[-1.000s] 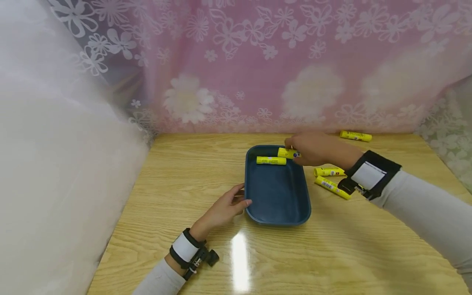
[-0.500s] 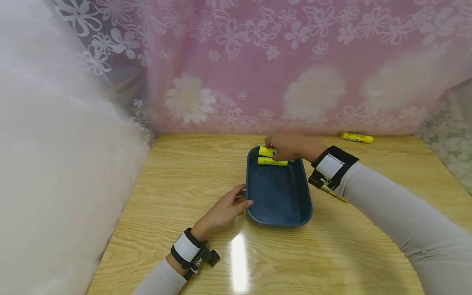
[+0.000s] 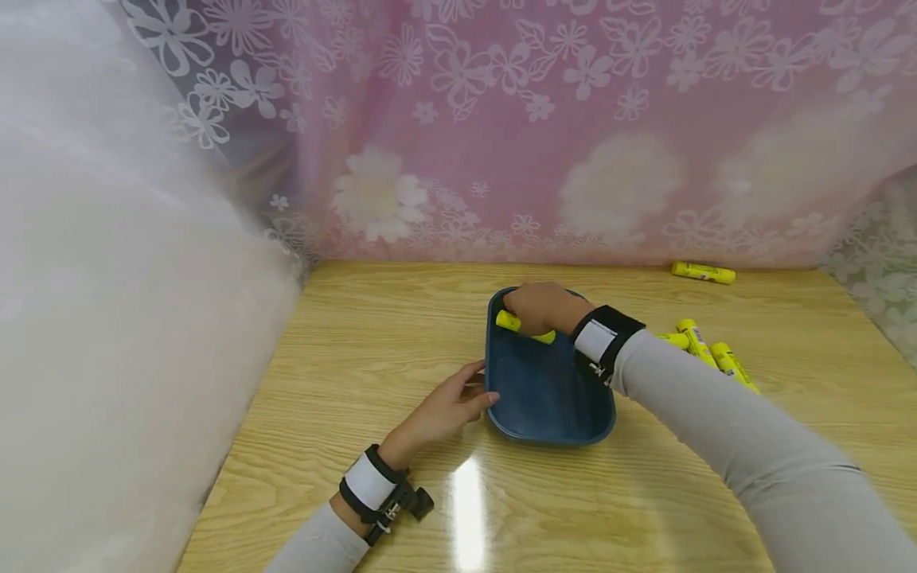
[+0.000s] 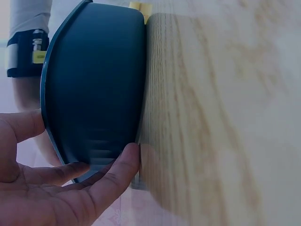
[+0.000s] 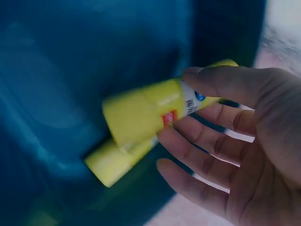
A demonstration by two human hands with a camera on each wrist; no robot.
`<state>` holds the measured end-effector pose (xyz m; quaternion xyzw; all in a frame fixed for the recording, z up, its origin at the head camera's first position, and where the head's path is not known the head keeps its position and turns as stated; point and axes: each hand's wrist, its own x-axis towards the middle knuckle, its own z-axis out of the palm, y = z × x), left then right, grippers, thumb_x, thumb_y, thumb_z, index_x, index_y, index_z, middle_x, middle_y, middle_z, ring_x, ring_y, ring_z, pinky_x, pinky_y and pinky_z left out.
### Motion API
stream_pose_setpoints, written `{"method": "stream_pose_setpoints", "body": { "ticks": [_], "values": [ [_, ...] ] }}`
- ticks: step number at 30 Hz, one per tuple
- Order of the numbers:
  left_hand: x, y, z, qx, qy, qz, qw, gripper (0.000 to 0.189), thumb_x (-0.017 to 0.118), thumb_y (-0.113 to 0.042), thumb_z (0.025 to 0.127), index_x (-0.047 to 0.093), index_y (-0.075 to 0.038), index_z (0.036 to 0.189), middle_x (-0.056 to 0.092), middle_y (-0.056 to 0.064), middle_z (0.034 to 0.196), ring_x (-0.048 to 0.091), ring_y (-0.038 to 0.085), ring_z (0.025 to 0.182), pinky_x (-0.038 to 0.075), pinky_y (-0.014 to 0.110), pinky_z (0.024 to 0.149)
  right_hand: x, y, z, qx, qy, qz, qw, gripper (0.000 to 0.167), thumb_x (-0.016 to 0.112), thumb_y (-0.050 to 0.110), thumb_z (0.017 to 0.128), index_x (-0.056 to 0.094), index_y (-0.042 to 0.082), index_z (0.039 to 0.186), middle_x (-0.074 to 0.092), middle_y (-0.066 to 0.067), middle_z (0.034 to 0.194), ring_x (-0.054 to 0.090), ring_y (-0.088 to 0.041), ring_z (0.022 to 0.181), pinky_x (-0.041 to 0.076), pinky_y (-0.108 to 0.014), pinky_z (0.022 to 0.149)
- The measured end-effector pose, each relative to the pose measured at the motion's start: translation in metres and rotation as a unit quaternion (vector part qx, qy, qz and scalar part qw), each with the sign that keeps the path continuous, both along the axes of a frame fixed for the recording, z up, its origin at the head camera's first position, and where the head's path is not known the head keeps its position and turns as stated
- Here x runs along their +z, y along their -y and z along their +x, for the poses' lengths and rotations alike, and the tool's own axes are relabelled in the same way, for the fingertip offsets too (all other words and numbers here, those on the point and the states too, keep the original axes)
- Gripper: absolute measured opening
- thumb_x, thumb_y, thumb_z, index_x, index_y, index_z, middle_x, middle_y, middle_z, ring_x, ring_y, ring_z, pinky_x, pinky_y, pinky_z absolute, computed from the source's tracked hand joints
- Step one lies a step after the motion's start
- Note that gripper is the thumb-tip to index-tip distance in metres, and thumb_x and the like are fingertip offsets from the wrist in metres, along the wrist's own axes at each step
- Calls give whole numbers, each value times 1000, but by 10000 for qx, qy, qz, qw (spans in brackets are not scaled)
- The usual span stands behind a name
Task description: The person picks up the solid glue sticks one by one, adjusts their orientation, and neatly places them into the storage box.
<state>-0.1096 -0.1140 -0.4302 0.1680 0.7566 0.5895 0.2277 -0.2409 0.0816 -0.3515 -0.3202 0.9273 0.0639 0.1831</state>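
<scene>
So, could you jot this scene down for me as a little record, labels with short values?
Left hand: thumb at the rim of the blue tray, fingers against its outer side
Right hand: inside the tray, holding a yellow tube
Also in tray: a second tube, partly behind the held one
On the table: three tubes close together right of the tray, partly behind the sleeve; another tube farther back
Backdrop: pink flowered cloth
</scene>
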Motion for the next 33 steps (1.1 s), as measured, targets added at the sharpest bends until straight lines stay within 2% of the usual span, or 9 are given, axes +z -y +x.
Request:
{"method": "stream_pose_setpoints", "body": {
  "ticks": [5, 11, 14, 18, 25, 33],
  "values": [
    [-2, 1, -1, -26, 11, 26, 10000, 62, 53, -22, 106, 25, -5, 158, 46, 21, 148, 51, 35, 135, 54, 42, 96, -11, 6, 2, 23, -199, 469, 9987, 11, 67, 12, 96, 65, 6, 106, 63, -6, 85, 61, -21, 76, 54, -38, 72],
    [-1, 0, -2, -5, -40, 60, 10000, 61, 54, -21, 106, 26, -5, 158, 48, 21, 147, 53, 35, 133, 54, 40, 93, -11, 2, -3, -231, -127, 725, 9970, 10, 65, 12, 98, 66, 5, 105, 59, -4, 76, 58, -18, 69, 50, -33, 64],
    [-2, -1, -2, -2, -44, 37, 10000, 61, 54, -21, 106, 26, -5, 158, 48, 21, 146, 53, 35, 132, 54, 41, 93, -13, -4, -7, -303, -49, 704, 9970, 6, 65, 12, 97, 66, 6, 97, 56, -2, 71, 57, -17, 65, 48, -31, 61],
    [-1, 0, -2, 10, -30, 10, 10000, 62, 54, -22, 106, 25, -3, 158, 47, 22, 147, 52, 36, 133, 54, 42, 94, -13, -11, -9, -342, -57, 747, 9966, 9, 67, 11, 95, 63, 7, 88, 53, -2, 68, 53, -16, 63, 46, -30, 59],
    [2, 0, -1, 62, 6, -33, 10000, 64, 54, -23, 106, 24, -2, 158, 45, 23, 148, 52, 37, 133, 54, 44, 95, -11, -18, -12, -481, -128, 693, 9964, 13, 74, 11, 88, 67, 4, 96, 62, -6, 79, 56, -19, 70, 53, -35, 65],
    [0, -2, 0, 33, 66, -62, 10000, 63, 54, -23, 106, 24, -3, 158, 44, 23, 150, 50, 37, 135, 54, 44, 97, -12, -19, -10, -520, -165, 607, 9967, 16, 77, 16, 87, 67, 5, 91, 63, -6, 79, 58, -19, 70, 54, -35, 66]
  ]
}}
